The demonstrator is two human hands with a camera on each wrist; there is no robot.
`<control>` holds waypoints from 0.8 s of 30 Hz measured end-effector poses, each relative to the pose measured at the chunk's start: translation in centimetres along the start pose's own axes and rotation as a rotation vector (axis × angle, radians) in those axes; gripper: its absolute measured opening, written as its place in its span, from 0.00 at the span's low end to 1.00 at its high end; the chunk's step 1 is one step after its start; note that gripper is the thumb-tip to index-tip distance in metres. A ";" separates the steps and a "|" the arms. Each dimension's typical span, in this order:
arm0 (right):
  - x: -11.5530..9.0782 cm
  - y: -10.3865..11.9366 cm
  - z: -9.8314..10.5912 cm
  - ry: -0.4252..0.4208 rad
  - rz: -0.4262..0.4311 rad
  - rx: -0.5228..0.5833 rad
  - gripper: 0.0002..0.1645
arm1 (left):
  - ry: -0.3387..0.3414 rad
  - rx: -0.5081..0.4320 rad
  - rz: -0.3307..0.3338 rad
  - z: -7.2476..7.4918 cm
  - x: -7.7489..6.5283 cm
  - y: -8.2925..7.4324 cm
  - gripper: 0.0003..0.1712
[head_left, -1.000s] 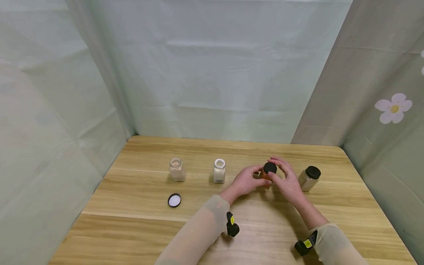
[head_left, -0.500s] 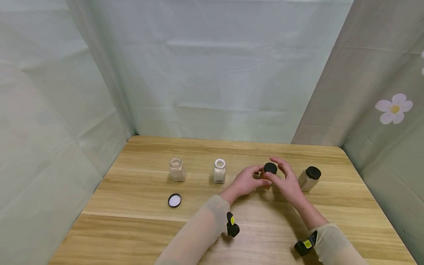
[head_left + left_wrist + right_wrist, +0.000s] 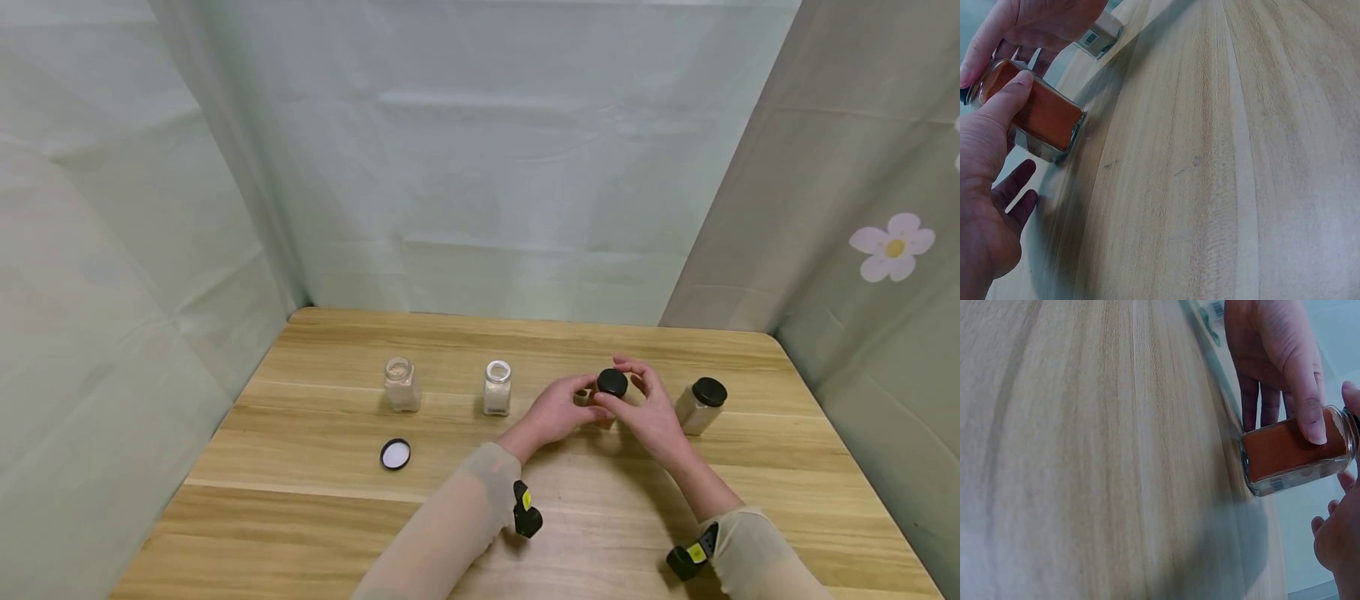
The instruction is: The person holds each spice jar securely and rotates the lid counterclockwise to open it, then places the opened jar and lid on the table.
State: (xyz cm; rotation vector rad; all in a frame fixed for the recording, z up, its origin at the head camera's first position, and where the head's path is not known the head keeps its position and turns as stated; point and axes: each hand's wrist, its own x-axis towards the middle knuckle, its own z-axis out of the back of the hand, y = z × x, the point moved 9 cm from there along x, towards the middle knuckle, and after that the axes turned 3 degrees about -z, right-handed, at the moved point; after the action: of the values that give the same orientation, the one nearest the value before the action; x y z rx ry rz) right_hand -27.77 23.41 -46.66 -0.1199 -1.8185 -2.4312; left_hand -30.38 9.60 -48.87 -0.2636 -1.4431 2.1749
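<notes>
One jar (image 3: 1275, 453) stood on the table (image 3: 300, 467), gripped by the left hand (image 3: 557, 408); the right hand (image 3: 651, 418) pinched its lid (image 3: 612, 382), thumb (image 3: 613, 405) newly shifted leftward, so the lid was probably being turned.

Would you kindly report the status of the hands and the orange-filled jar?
Left hand grips orange-filled jar, upright. Right hand around its black lid, lid on. Capped pale jar beside right hand, not blocking.

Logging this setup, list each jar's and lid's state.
Clear glass pale-powder jar: open, upright.
Clear glass white-filled jar: upright, no black lid.
Orange-powder glass jar: black lid on, left hand gripping.
Rightmost glass jar: black-lidded, upright.
Loose round black lid: white inside up.
</notes>
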 end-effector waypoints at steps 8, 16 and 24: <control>0.0 0.6 -0.1 -0.006 0.003 0.009 0.32 | -0.002 0.012 -0.008 0.0 0.0 -0.1 0.29; 0.1 0.1 -0.1 0.001 0.009 0.008 0.31 | -0.003 -0.023 0.002 0.0 -0.1 -0.1 0.28; -0.3 0.6 -0.1 0.015 0.028 -0.005 0.28 | -0.006 -0.018 0.026 0.0 -0.2 0.0 0.29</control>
State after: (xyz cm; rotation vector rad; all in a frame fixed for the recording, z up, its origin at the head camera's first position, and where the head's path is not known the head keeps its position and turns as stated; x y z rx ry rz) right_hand -27.41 23.16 -46.11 -0.1266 -1.7926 -2.4113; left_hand -30.24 9.49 -48.84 -0.2837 -1.4712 2.1861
